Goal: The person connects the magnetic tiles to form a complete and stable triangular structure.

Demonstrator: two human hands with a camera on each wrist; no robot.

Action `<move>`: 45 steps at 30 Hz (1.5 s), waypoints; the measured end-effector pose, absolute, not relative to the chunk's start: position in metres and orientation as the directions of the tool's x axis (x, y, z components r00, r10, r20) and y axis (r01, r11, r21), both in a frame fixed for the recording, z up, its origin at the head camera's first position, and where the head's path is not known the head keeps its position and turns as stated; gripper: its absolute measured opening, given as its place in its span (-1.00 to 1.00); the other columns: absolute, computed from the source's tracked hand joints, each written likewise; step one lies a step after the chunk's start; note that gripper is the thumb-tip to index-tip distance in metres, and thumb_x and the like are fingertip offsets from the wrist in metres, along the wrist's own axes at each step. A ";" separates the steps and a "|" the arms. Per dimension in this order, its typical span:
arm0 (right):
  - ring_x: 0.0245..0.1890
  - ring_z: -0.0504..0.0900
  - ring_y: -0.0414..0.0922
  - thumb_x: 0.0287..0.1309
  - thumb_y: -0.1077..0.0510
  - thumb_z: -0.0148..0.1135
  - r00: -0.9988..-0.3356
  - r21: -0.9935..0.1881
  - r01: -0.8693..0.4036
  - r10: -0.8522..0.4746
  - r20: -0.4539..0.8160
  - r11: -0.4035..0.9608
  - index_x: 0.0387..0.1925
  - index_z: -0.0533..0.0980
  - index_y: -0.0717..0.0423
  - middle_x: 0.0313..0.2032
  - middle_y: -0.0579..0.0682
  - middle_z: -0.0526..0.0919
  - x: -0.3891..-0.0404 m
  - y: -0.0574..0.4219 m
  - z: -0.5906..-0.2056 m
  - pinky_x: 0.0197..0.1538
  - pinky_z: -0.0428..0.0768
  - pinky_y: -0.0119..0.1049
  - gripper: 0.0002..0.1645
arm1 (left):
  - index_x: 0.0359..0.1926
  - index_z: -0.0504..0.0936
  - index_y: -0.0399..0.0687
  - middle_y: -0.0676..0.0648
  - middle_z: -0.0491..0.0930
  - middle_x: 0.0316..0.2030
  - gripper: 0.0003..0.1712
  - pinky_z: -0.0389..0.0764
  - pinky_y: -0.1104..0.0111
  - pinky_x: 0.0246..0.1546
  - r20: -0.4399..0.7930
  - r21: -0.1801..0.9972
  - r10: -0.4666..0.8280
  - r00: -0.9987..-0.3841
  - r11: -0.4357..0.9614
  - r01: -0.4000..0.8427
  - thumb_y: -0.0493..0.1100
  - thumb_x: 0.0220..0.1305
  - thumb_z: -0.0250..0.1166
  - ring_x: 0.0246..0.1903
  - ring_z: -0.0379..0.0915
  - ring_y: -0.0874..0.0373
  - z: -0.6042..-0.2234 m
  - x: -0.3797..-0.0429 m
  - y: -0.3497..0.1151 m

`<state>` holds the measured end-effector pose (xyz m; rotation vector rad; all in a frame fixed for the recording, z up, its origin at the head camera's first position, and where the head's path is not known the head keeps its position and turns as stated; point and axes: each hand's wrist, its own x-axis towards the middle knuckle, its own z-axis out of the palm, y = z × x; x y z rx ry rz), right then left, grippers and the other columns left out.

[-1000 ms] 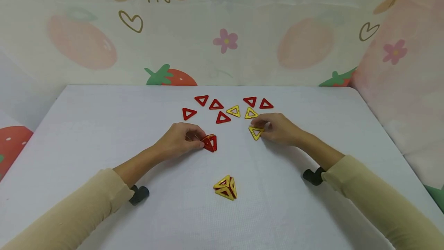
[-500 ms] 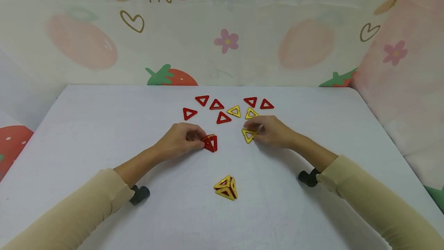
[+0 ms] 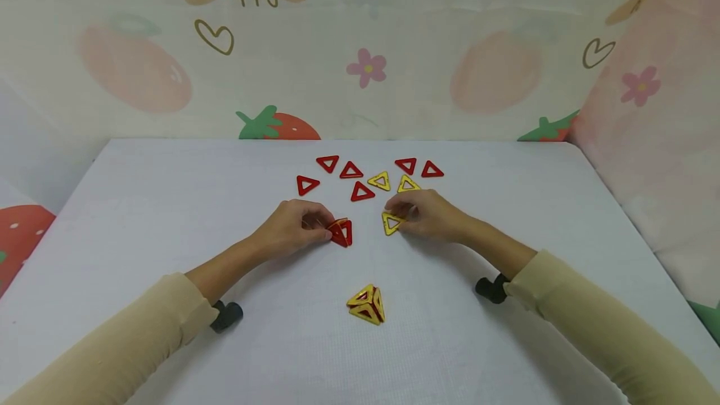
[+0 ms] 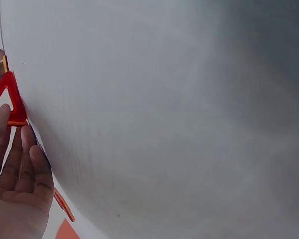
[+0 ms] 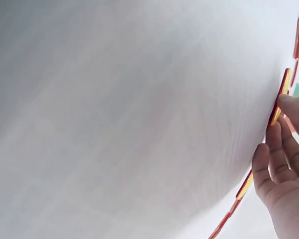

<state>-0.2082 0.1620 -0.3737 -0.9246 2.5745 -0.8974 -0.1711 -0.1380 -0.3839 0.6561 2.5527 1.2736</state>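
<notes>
My left hand [image 3: 295, 227] pinches a small joined group of red triangular magnetic tiles [image 3: 340, 232] left of the table's middle. In the left wrist view the thumb presses on the face of a red tile [image 4: 20, 112], with fingers behind it. My right hand [image 3: 430, 214] pinches a yellow triangular magnetic tile [image 3: 392, 224] between thumb and fingers, a short gap to the right of the red group. The right wrist view shows that yellow tile [image 5: 284, 94] nearly edge-on. Closer to me stands a small pyramid of yellow tiles [image 3: 367, 305] with red showing inside.
Several loose red tiles [image 3: 307, 185] lie flat toward the back of the white table [image 3: 169, 192]. Two yellow tiles, one at left [image 3: 379, 180] and one just beyond my right hand [image 3: 407, 184], lie among them. A printed cloth wall [image 3: 416, 30] rises behind the table.
My right hand has moved left with the yellow tile, closing in on the red group. The left hand and the red tiles have stayed in place.
</notes>
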 end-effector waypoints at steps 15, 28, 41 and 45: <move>-0.08 0.64 -0.13 0.13 0.35 0.39 -0.731 -0.645 -0.509 -0.682 -0.025 0.570 0.04 0.58 0.21 -0.09 -0.02 0.69 -0.206 0.149 -0.374 0.07 0.60 -0.23 -0.60 | -0.14 0.70 -0.15 0.02 0.67 -0.30 -0.81 0.58 0.33 -0.18 0.008 0.789 0.479 -0.878 0.537 0.300 -0.28 0.21 0.42 -0.30 0.54 0.14 -0.384 -0.172 -0.137; -0.07 0.64 -0.17 0.16 0.31 0.38 -0.720 -0.642 -0.511 -0.693 -0.043 0.571 0.07 0.58 0.17 -0.07 -0.05 0.69 -0.203 0.137 -0.372 0.08 0.60 -0.28 -0.59 | -0.12 0.69 -0.13 0.02 0.66 -0.30 -0.81 0.57 0.32 -0.18 -0.014 0.786 0.482 -0.876 0.547 0.288 -0.27 0.22 0.41 -0.29 0.52 0.13 -0.383 -0.173 -0.137; -0.08 0.64 -0.17 0.17 0.33 0.36 -0.708 -0.646 -0.516 -0.705 -0.049 0.562 0.07 0.58 0.19 -0.07 -0.03 0.69 -0.203 0.125 -0.374 0.08 0.59 -0.31 -0.60 | -0.13 0.69 -0.15 0.01 0.67 -0.29 -0.81 0.57 0.31 -0.17 -0.003 0.791 0.487 -0.873 0.535 0.296 -0.28 0.22 0.40 -0.29 0.52 0.13 -0.383 -0.172 -0.137; -0.07 0.64 -0.17 0.18 0.33 0.36 -0.704 -0.641 -0.519 -0.708 -0.055 0.566 0.08 0.58 0.18 -0.07 -0.03 0.69 -0.202 0.122 -0.373 0.08 0.59 -0.32 -0.60 | -0.13 0.69 -0.15 0.01 0.67 -0.29 -0.81 0.57 0.32 -0.17 0.004 0.794 0.489 -0.872 0.530 0.300 -0.29 0.22 0.40 -0.30 0.52 0.13 -0.383 -0.172 -0.137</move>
